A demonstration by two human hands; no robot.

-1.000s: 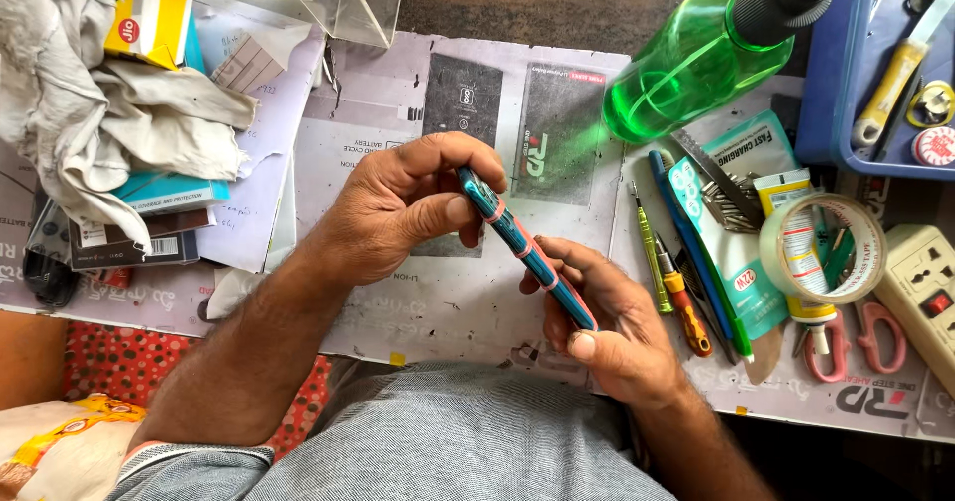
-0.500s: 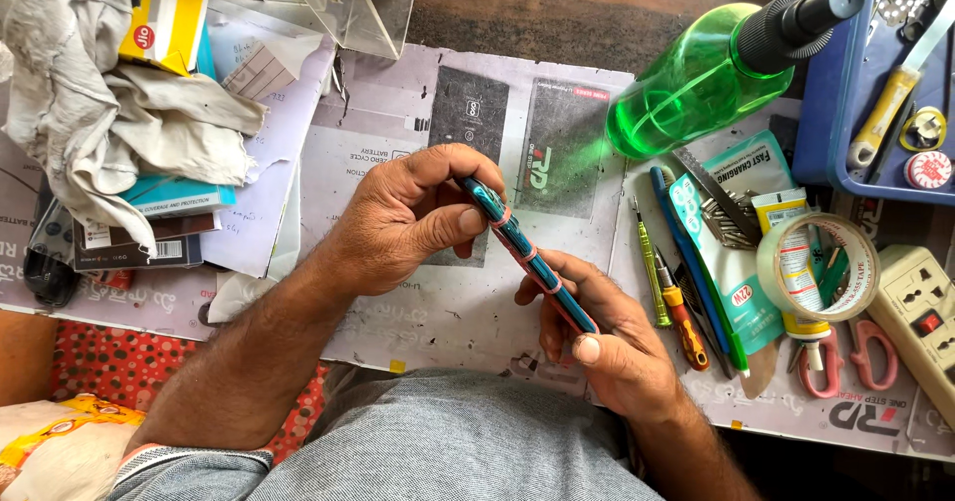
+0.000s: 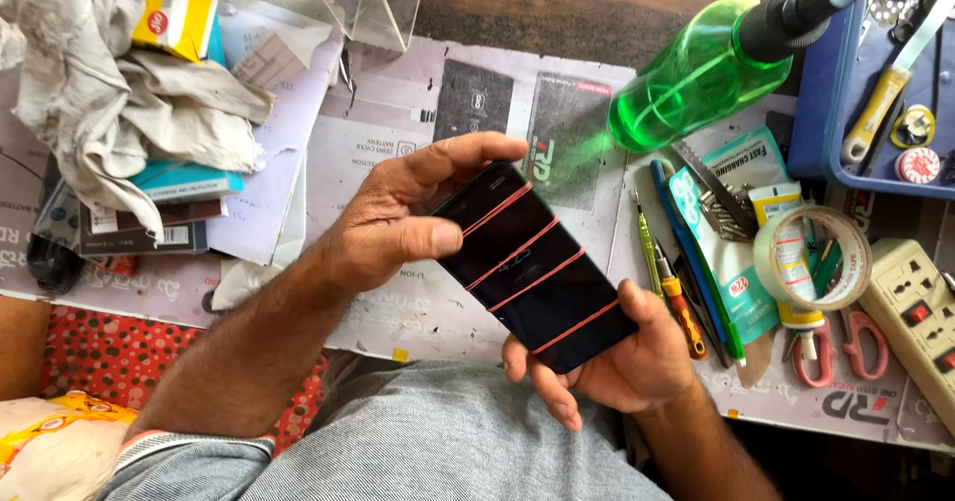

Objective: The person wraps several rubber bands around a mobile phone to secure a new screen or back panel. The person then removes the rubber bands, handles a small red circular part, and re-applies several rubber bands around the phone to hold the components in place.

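A black smartphone (image 3: 532, 267) with several red rubber bands stretched across its dark screen lies flat between both hands, screen up. My left hand (image 3: 398, 222) grips its upper end, thumb pressed on the left edge and fingers curled over the top. My right hand (image 3: 622, 357) cradles the lower end from beneath, thumb at the right edge. The phone hovers over a paper-covered worktable (image 3: 398, 143), above my lap.
A green spray bottle (image 3: 711, 68) lies at the upper right beside a blue tray (image 3: 826, 113) of tools. Right of the phone are screwdrivers (image 3: 668, 287), a tape roll (image 3: 811, 257), red scissors (image 3: 860, 347) and a power strip (image 3: 915, 312). Rags and boxes (image 3: 129, 113) pile at left.
The phone, seen edge-on before, has been turned flat so its banded screen faces up. Both hands shifted their grip to its ends.
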